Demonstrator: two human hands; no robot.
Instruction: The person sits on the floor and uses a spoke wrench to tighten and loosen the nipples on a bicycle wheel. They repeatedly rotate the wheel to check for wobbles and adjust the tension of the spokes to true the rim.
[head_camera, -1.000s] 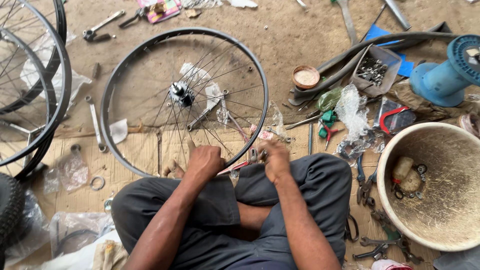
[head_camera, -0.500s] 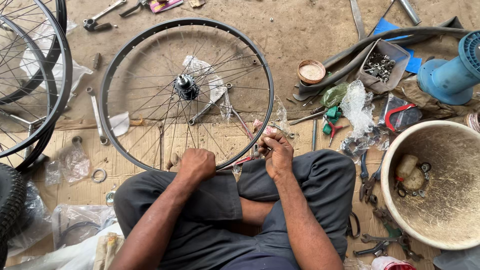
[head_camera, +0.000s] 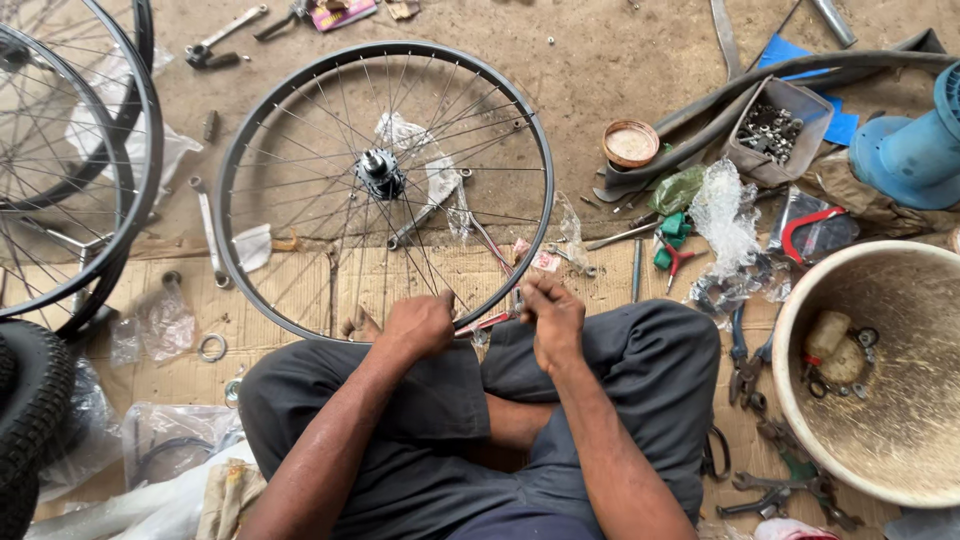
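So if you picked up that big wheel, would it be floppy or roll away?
Probably stiff: the wheel has a metal rim braced by many thin spokes. It looks light for its size, being mostly open space. Flat on the floor it likely stays put, but stood upright it could easily roll. Both hands grip its near edge.

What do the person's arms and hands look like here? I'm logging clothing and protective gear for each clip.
Both forearms are bare from the elbow down: no sleeves reach into view. The left hand and right hand wear no gloves, and no watch, ring or wristband shows. The only clothing visible is dark grey trousers over the crossed legs.
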